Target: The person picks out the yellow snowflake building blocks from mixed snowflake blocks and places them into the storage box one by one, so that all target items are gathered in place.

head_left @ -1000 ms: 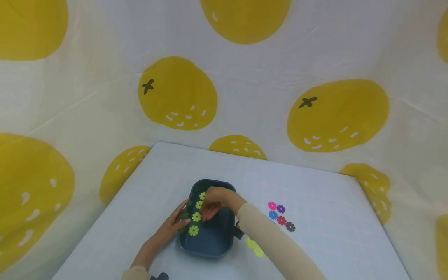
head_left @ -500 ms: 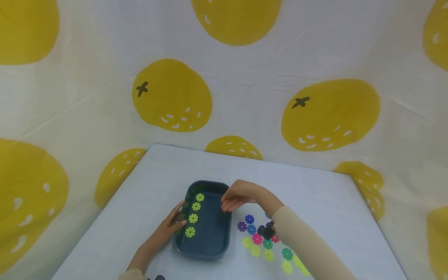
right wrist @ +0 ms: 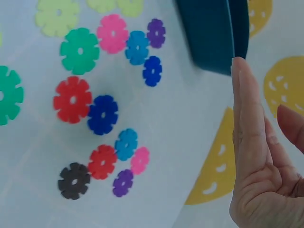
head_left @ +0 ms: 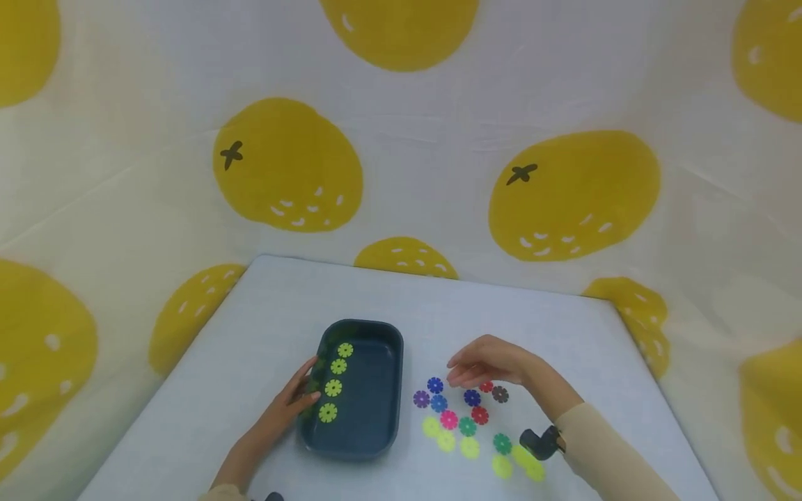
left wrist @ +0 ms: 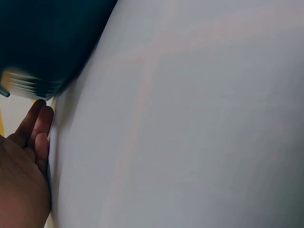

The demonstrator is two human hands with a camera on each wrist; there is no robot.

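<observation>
A dark blue rectangular tray (head_left: 366, 417) stands on the table, with several yellow-green notched plastic discs (head_left: 333, 387) lined up along its left side. My left hand (head_left: 285, 403) rests against the tray's left rim; in the left wrist view its fairly straight fingers (left wrist: 42, 121) reach the tray's outer side. Over the scattered discs, right of the tray, hovers my right hand (head_left: 491, 360), holding nothing visible. Its fingers are extended in the right wrist view. Under and in front of it lie a blue disc (head_left: 472, 397), a red disc (head_left: 480, 415) and a green disc (head_left: 467, 426).
More loose discs lie on the white table (head_left: 501, 313): a purple disc (head_left: 422, 399), a pink disc (head_left: 448, 419), a dark grey disc (head_left: 500, 394) and several yellow-green ones nearer the front. A white cloth with yellow fruit prints (head_left: 288, 167) hangs behind and beside the table.
My right hand has come out of the tray and moved right, over the loose discs. My left hand stays at the rim. The view has shifted a little to the right.
</observation>
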